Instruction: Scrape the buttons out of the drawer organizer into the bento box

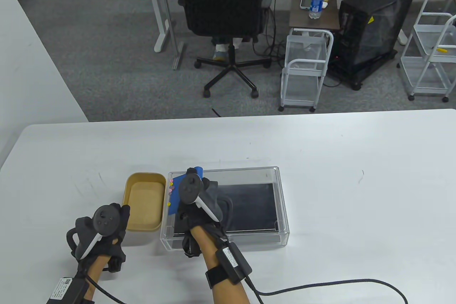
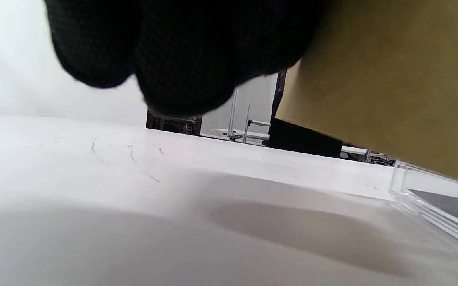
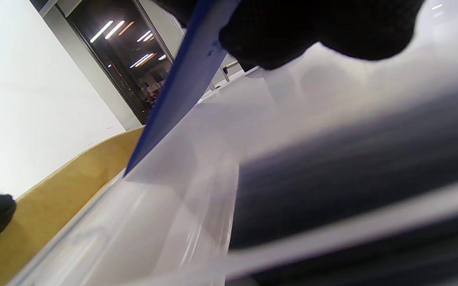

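Note:
A clear plastic drawer organizer (image 1: pixel 270 175) with a dark bottom lies on the white table. A tan bento box (image 1: pixel 145 200) stands against its left end and looks tilted or lifted in the left wrist view (image 2: pixel 392 87). My left hand (image 1: pixel 107 225) holds the box at its near left corner. My right hand (image 1: pixel 199 197) is inside the organizer and grips a blue scraper (image 1: pixel 178 190), seen edge-on in the right wrist view (image 3: pixel 173 95). Several small coloured buttons (image 1: pixel 171 186) lie along the organizer's left wall, just left of the scraper.
A cable (image 1: pixel 320 282) runs from my right wrist across the table to the right. Beyond the table's far edge stand an office chair (image 1: pixel 224 15) and a white cart (image 1: pixel 306 68).

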